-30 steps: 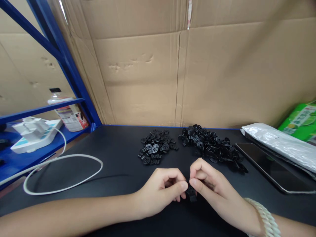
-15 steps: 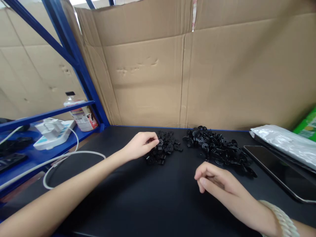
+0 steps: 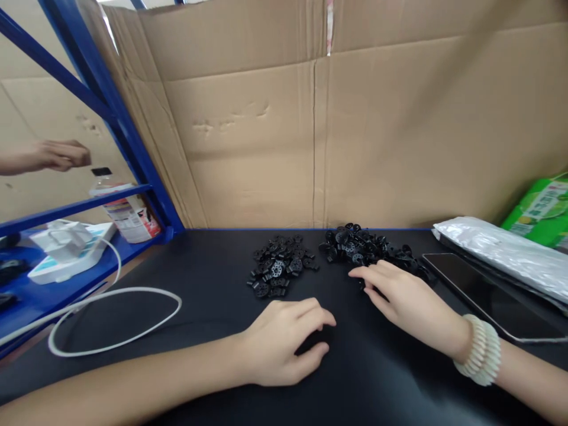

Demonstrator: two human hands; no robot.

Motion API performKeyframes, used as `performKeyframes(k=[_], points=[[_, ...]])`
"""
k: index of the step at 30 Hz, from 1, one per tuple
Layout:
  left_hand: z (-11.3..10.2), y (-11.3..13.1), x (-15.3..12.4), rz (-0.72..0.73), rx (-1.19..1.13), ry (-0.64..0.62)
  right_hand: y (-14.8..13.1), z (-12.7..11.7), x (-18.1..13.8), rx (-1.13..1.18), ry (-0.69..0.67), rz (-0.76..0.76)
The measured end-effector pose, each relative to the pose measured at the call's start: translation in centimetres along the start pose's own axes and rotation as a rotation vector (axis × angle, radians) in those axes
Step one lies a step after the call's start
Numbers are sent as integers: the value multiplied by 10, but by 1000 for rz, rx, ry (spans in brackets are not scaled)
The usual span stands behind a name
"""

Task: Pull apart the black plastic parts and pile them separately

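Observation:
My left hand (image 3: 288, 343) is low over the middle of the black tabletop (image 3: 213, 319), thumb and forefinger apart with nothing visible between them. Beyond it lies a heap of small black plastic parts (image 3: 277, 269), round with holes and side tabs. A second heap of black disc-shaped parts (image 3: 355, 245) sits farther right. My right hand (image 3: 394, 293) reaches to the near edge of that second heap, forefinger stretched out and thumb apart below it. A small dark piece shows by its fingertips, but whether they touch it I cannot tell. A pale beaded bracelet (image 3: 481, 349) circles the right wrist.
On the right lie a phone (image 3: 488, 293), a silvery plastic bag (image 3: 501, 245) and a green packet (image 3: 541, 210). A white cable (image 3: 115, 290) loops at left. The blue shelf (image 3: 124, 254) bears a power strip (image 3: 73, 254) and a bottle (image 3: 126, 213). Another person's hand (image 3: 57, 155) is behind it.
My left hand has left the left heap and come nearer and to the right, its fingers opening. My right hand has moved forward to the right heap. Another person's hand has appeared at left.

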State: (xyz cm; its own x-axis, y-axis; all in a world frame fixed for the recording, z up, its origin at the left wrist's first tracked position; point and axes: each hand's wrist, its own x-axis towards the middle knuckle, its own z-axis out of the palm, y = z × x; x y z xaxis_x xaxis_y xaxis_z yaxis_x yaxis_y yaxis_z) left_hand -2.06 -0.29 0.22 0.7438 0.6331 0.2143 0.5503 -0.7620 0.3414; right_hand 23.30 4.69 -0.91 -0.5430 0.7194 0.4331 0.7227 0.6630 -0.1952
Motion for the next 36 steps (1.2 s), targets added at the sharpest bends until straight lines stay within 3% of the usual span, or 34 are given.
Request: performKeyframes(k=[4, 10, 16, 24, 28, 32, 36], points=[[3, -2, -2, 28, -85, 41, -4, 4, 1, 85, -24, -12], [11, 3, 3, -295, -472, 226, -32, -2, -3, 427, 16, 12], [16, 3, 6, -362, -727, 283, -54, 1, -11, 493, -64, -96], [15, 5, 6, -288, -799, 332, -57, 6, -11, 512, -120, 41], [16, 3, 6, -296, -892, 342, -58, 9, -7, 729, -187, 215], [17, -1, 6, -343, -938, 341, -55, 13, -6, 953, -287, 283], [17, -2, 7, -362, -1007, 334, -54, 14, -8, 1006, -305, 318]])
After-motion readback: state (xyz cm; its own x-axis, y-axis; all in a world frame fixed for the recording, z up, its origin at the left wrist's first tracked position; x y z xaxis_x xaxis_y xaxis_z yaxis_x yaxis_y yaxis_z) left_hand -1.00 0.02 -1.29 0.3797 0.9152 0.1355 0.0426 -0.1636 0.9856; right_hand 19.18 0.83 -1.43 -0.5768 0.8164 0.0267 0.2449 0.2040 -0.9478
